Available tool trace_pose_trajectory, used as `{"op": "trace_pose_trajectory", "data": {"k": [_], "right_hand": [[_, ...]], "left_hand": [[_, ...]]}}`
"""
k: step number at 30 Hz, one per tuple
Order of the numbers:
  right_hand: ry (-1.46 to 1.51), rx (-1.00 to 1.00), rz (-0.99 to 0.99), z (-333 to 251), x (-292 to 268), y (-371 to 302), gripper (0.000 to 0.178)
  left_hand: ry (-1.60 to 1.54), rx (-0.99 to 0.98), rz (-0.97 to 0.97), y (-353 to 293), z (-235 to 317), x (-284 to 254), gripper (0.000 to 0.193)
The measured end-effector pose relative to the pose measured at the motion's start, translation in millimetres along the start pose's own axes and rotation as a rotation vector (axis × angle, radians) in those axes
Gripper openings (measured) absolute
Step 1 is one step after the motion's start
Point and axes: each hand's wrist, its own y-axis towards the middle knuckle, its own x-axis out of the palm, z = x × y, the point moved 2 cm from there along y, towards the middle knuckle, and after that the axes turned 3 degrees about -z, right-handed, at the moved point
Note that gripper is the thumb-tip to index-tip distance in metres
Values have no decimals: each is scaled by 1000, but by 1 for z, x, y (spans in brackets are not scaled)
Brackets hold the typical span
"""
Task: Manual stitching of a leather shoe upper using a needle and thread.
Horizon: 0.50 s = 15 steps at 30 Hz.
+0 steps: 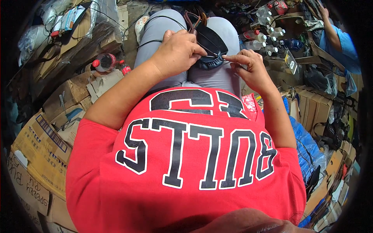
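Observation:
A black leather shoe (210,63) with a gathered, stitched seam around its toe rests between my grey-clad knees. My left hand (178,53) reaches in from the left, its fingers closed in a pinch on a thin needle-like piece that points at the seam. At the other side of the toe is my right hand (247,66), fingers bent and the index fingertip against the seam edge. Whatever that hand pinches is too small to make out. A dark cord (149,41) loops over my left thigh. Behind the shoe, a brown strap (190,24) stands near my left fingers.
Bottles with red caps (104,63) lie on the left by flattened cardboard (42,147). Several more bottles (256,44) stand to the right. Blue plastic sheeting (305,141) and cardboard boxes (314,103) fill the right side. Another person's arm (330,31) shows at the upper right.

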Motion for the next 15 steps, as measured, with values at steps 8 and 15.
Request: {"op": "trace_pose_trajectory", "data": {"k": [8, 15], "right_hand": [[18, 34, 33, 1, 2, -3, 40], [278, 48, 13, 21, 4, 7, 48]], "left_hand": [[-13, -14, 28, 2, -2, 2, 16], [-305, 98, 71, 8, -9, 7, 19]]}}
